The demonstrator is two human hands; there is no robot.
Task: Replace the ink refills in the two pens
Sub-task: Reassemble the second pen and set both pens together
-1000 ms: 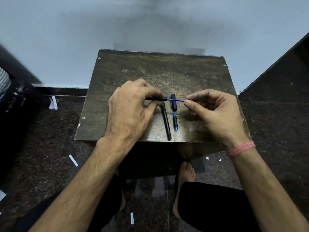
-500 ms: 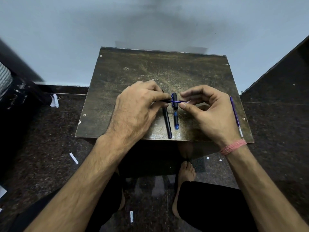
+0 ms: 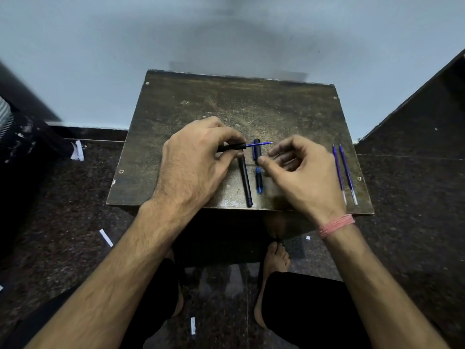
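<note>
My left hand grips a black pen barrel held level above the wooden table. A thin blue refill sticks out of the barrel's right end. My right hand hovers just right of it with fingers loosely curled, its thumb tip beside a dark pen cap lying on the table. I see nothing held in it. A second black pen and a short blue pen piece lie below the cap. Two loose blue refills lie at the table's right edge.
The small table stands against a pale wall, with dark speckled floor around it. White paper scraps lie on the floor. My knees and a bare foot are below the table's front edge. A dark object sits at left.
My right hand has let go of the refill's end and drawn back to the right, uncovering the two loose refills. The left hand still holds the barrel with the refill in it.
</note>
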